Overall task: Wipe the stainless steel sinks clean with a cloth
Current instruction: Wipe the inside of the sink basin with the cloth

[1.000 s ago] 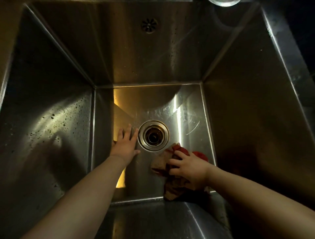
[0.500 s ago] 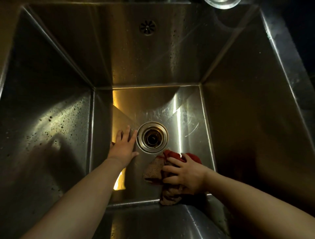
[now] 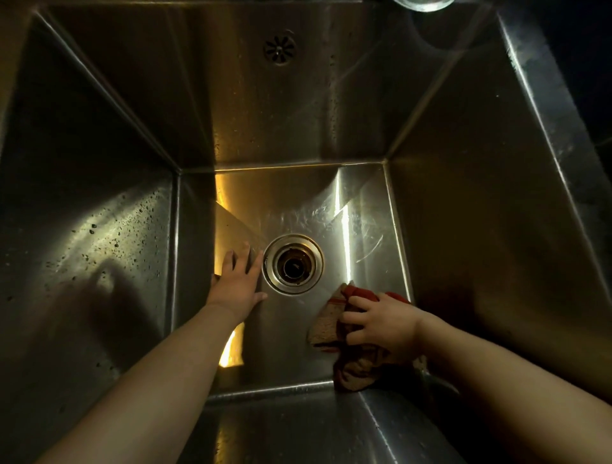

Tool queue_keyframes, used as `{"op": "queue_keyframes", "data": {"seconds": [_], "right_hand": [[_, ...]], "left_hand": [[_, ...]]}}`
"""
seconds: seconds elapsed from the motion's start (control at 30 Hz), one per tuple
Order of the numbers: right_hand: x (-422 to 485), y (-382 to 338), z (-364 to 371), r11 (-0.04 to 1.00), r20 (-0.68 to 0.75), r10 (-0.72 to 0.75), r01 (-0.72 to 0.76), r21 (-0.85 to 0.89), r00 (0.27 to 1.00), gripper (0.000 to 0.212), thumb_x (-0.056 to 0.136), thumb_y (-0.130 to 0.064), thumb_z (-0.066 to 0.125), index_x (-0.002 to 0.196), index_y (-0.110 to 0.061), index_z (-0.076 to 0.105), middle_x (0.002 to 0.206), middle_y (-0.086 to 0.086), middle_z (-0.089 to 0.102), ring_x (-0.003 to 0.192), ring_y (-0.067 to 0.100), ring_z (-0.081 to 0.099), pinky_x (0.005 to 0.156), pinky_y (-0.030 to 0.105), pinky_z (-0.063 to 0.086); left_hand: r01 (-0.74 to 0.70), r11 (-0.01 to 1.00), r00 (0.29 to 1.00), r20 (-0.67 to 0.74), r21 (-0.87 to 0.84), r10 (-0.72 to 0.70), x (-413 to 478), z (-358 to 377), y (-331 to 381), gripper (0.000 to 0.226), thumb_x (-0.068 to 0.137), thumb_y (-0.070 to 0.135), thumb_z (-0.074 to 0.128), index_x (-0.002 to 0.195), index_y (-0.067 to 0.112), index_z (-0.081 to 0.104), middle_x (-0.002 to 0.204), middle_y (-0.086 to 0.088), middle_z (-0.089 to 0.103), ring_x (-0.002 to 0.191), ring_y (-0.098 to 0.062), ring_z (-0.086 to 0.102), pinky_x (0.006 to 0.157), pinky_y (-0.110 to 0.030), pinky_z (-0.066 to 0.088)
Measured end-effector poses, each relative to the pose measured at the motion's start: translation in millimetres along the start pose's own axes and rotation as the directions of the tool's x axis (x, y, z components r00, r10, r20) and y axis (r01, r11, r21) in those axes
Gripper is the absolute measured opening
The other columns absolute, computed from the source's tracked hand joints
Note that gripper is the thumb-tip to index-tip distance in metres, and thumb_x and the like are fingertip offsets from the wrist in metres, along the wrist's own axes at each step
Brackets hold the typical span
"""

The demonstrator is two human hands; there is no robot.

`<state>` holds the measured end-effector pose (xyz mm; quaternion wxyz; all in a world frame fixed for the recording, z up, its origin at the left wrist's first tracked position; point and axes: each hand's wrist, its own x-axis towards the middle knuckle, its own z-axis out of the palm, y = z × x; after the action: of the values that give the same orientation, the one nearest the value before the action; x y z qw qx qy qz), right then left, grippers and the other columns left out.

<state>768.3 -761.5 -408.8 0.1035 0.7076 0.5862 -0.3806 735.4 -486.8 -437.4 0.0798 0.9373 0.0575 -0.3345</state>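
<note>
I look straight down into a deep stainless steel sink point(image 3: 331, 116). Both my arms reach to its floor. My right hand point(image 3: 384, 323) presses a crumpled red and tan cloth point(image 3: 326, 326) onto the floor near the front right corner, fingers curled over it. My left hand point(image 3: 236, 284) lies flat with fingers spread on the floor, just left of the round drain point(image 3: 294, 264). The cloth's far end sits under my right palm.
An overflow grille point(image 3: 280, 49) sits high on the back wall. The left wall point(image 3: 99, 238) is speckled with droplets or dirt. A round metal object point(image 3: 424, 4) pokes in at the top edge. The scene is dim with yellow glare on the floor.
My right hand and the cloth slid left along the floor, then back right toward the corner. My left hand stayed planted beside the drain.
</note>
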Motion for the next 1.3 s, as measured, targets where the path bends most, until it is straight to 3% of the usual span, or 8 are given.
{"op": "queue_keyframes", "data": {"seconds": [0.13,0.27,0.57,0.7,0.83,1.07,1.17,1.3], "right_hand": [[-2,6,2,0.999,-0.008,0.038,-0.038,-0.012,0.999,0.061,0.077,-0.028,0.068,0.128,-0.035,0.036,0.140,0.000,0.025,0.133,0.035,0.014,0.092,0.056,0.040],[-10,23,3,0.984,-0.105,0.180,-0.179,0.027,0.978,0.054,0.080,-0.028,0.062,0.129,-0.035,0.037,0.142,-0.001,0.024,0.134,0.034,0.014,0.090,0.053,0.043],[-8,36,10,0.823,-0.152,0.551,-0.504,0.262,0.821,0.062,0.085,-0.037,0.056,0.139,-0.043,0.024,0.154,-0.005,0.008,0.142,0.031,0.002,0.096,0.051,0.040],[-4,34,0,0.846,-0.123,0.502,-0.457,0.275,0.856,0.059,0.081,-0.032,0.064,0.132,-0.038,0.035,0.145,-0.001,0.021,0.140,0.035,0.008,0.092,0.048,0.047],[-8,26,-2,0.931,-0.125,0.328,-0.298,0.208,0.936,0.050,0.078,-0.032,0.063,0.124,-0.034,0.044,0.136,-0.002,0.032,0.134,0.035,0.017,0.085,0.045,0.050],[-3,5,-5,0.994,-0.037,0.104,-0.102,0.048,0.994,0.052,0.077,-0.032,0.067,0.124,-0.034,0.044,0.138,0.000,0.030,0.127,0.032,0.023,0.082,0.046,0.048],[2,-2,-4,0.994,-0.050,0.101,-0.099,0.047,0.994,0.051,0.081,-0.034,0.065,0.127,-0.033,0.044,0.140,0.002,0.029,0.131,0.034,0.019,0.092,0.051,0.043],[11,-13,4,0.961,-0.123,0.244,-0.223,0.163,0.962,0.054,0.079,-0.045,0.064,0.128,-0.034,0.045,0.138,0.003,0.029,0.132,0.032,0.019,0.097,0.053,0.038]], "left_hand": [[0.001,1.000,1.000,-0.015,-0.015,-0.001,1,1,-1,0.087,0.090,0.039,0.056,0.149,0.030,-0.007,0.157,-0.001,-0.019,0.143,-0.032,-0.015,0.112,-0.057,0.018],[-0.004,1.000,1.000,-0.024,-0.023,0.004,3,5,-1,0.087,0.090,0.039,0.057,0.149,0.030,-0.006,0.157,0.000,-0.019,0.143,-0.031,-0.015,0.112,-0.058,0.018],[-0.011,1.000,0.999,-0.035,-0.014,0.010,6,9,-5,0.088,0.089,0.041,0.058,0.149,0.031,-0.005,0.157,0.001,-0.018,0.143,-0.031,-0.014,0.110,-0.059,0.020],[-0.010,1.000,0.999,-0.034,-0.007,0.010,5,7,-4,0.087,0.089,0.041,0.057,0.150,0.031,-0.005,0.157,0.000,-0.018,0.143,-0.031,-0.014,0.110,-0.058,0.019],[-0.010,1.000,1.000,-0.027,-0.013,0.010,3,5,-3,0.087,0.090,0.039,0.057,0.150,0.030,-0.005,0.157,-0.001,-0.017,0.143,-0.032,-0.014,0.112,-0.058,0.020],[-0.008,0.999,1.000,-0.014,-0.032,0.008,2,2,-1,0.087,0.090,0.037,0.057,0.150,0.029,-0.006,0.157,-0.001,-0.019,0.143,-0.032,-0.015,0.113,-0.058,0.020],[-0.008,0.999,1.000,-0.015,-0.032,0.008,3,3,-1,0.088,0.090,0.037,0.057,0.150,0.030,-0.007,0.157,-0.001,-0.019,0.143,-0.032,-0.015,0.113,-0.057,0.020],[-0.008,1.000,1.000,-0.029,-0.012,0.008,3,6,-3,0.089,0.089,0.039,0.057,0.149,0.030,-0.007,0.157,0.000,-0.018,0.143,-0.032,-0.015,0.112,-0.058,0.021]]}}
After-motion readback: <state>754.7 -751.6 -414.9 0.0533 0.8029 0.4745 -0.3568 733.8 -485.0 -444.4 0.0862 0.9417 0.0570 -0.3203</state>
